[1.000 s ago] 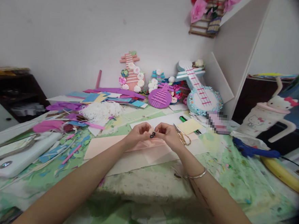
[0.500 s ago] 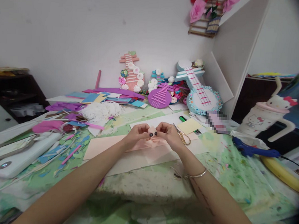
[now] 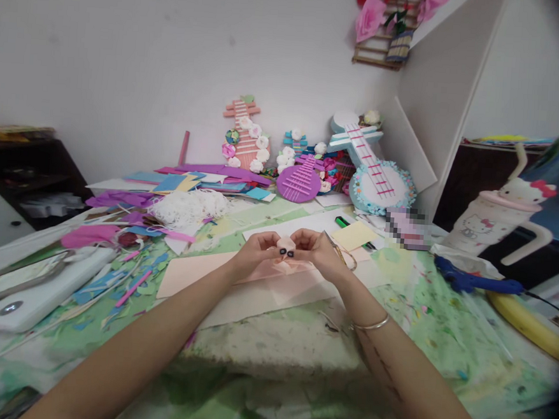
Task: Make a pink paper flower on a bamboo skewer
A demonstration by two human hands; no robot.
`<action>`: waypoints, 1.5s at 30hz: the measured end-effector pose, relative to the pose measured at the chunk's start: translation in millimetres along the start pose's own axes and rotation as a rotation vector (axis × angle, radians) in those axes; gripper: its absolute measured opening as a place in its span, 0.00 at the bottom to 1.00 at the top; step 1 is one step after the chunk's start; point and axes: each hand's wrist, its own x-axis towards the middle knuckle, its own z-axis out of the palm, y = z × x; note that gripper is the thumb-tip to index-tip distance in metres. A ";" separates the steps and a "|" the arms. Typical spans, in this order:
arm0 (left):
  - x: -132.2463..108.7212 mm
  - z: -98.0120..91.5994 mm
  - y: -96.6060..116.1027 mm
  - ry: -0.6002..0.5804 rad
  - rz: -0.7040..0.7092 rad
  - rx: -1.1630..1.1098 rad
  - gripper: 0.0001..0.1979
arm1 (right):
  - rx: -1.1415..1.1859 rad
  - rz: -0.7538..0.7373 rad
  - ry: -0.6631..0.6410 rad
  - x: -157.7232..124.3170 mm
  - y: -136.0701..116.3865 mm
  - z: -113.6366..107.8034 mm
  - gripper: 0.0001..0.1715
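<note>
Pale pink, the small piece (image 3: 285, 242) sits between your left hand (image 3: 256, 255) and right hand (image 3: 318, 255), thumb and fingers of each pinched closed on it over the peach sheet (image 3: 185, 273); it looks partly shaped, not yet set down.

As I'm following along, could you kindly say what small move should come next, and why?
Perhaps a gentle press of the thumbs on the pale pink piece, since the left hand and right hand both hold it, thumbs close together.
</note>
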 end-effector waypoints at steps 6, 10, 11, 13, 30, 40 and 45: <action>-0.8 -0.4 4.9 -0.068 -0.065 0.048 0.13 | -0.062 0.032 -0.005 2.0 4.2 -6.5 0.16; -0.1 -1.2 3.6 -0.082 -0.127 0.088 0.13 | -0.112 0.075 0.025 0.9 2.3 -7.9 0.14; -0.1 -1.2 3.3 -0.082 -0.138 0.086 0.13 | -0.113 0.081 0.027 0.6 1.7 -8.0 0.14; -0.3 -1.2 3.0 -0.076 -0.146 0.076 0.13 | -0.105 0.086 0.024 0.3 1.0 -8.1 0.15; 0.0 -2.9 1.4 -0.011 -0.100 0.034 0.10 | -0.170 0.028 0.052 1.5 -1.3 -7.1 0.12; 0.0 -0.5 4.9 0.033 -0.160 0.028 0.10 | -0.128 0.013 -0.013 2.5 1.7 -7.8 0.15; 0.4 1.4 6.0 0.065 -0.167 0.036 0.11 | -0.255 -0.014 0.048 3.4 4.3 -8.8 0.12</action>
